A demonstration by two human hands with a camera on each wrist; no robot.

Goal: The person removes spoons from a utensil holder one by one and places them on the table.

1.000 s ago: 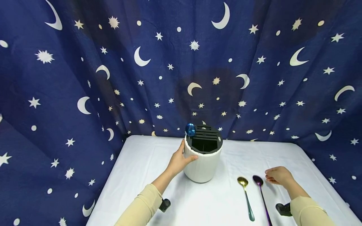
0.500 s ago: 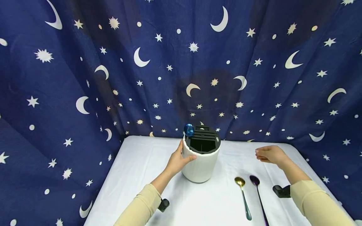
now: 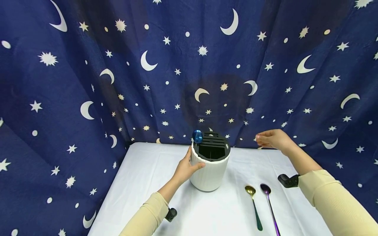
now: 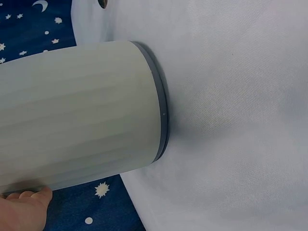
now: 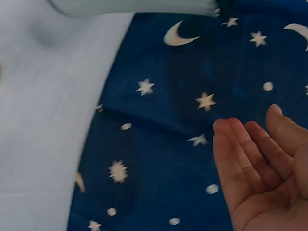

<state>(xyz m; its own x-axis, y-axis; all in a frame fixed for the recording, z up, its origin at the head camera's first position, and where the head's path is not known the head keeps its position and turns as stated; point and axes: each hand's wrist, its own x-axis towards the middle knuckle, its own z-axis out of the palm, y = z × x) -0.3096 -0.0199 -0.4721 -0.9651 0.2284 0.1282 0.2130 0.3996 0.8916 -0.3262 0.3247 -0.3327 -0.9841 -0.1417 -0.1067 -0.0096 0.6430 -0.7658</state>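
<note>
Left hand [image 3: 186,169] grips white holder [image 3: 209,177]
Likely to keep it steady; the raised right hand [image 3: 275,139] is empty, fingers relaxed, thumb apart.

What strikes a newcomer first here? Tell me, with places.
The navy moon-and-star curtain fills the background. Before it, a blue spoon pokes up from the white utensil holder, which the left hand grips. To the holder's right, a gold-bowled spoon and a purple spoon lie on the tablecloth.

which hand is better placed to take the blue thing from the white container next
Probably the right hand: it is empty and raised above the table. The left hand is nearer the blue thing but grips the white container, perhaps steadying it.
</note>
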